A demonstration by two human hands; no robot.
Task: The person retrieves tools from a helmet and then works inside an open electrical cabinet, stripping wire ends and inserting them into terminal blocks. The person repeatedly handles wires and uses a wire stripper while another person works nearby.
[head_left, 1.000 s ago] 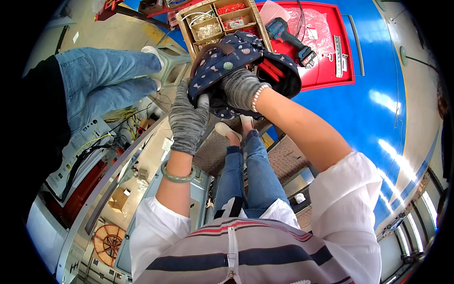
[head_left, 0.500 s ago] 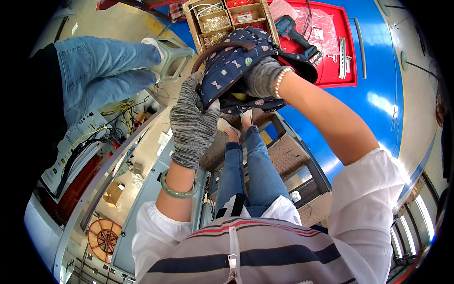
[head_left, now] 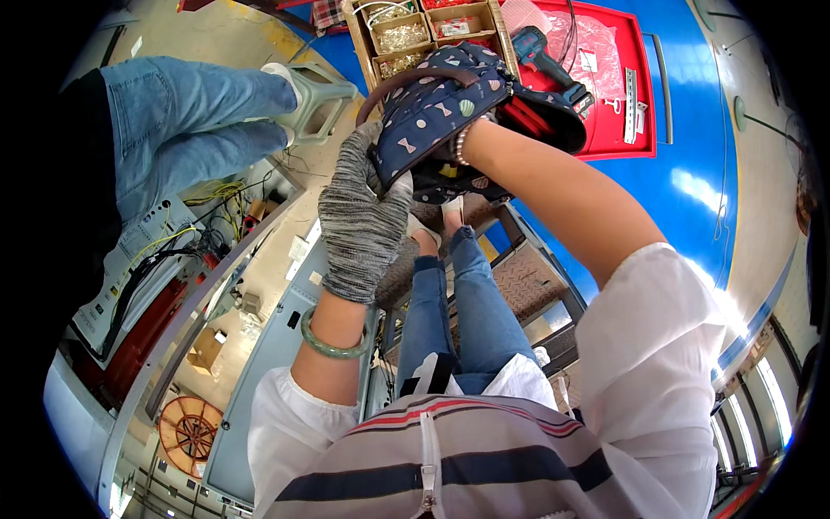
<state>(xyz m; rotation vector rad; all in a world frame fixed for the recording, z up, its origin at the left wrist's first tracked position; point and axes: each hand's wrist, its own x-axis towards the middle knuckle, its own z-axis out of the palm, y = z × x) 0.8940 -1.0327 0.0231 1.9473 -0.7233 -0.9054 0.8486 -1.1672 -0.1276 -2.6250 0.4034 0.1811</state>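
A navy cloth bag [head_left: 441, 108] printed with bows and shells hangs in front of me, with a brown handle [head_left: 406, 85] at its top. My left hand [head_left: 365, 221], in a grey knitted glove, grips the near left edge of the bag, thumb on one side of the cloth. My right hand is sunk inside the bag's opening, so its fingers are hidden. At that wrist a pearl bracelet [head_left: 460, 145] shows against the bag's edge. Something red [head_left: 525, 114] lies in the open right part of the bag.
Past the bag stands a divided box [head_left: 402, 36] of small parts. To its right a cordless drill [head_left: 549, 62] lies on a red tray [head_left: 641, 86]. A person in jeans [head_left: 186, 121] stands at the left, beside a pale green stool [head_left: 324, 99]. Below are metal steps [head_left: 523, 272].
My right hand has gone deeper into the bag, its glove passing out of sight. The bag and my left hand have shifted slightly right.
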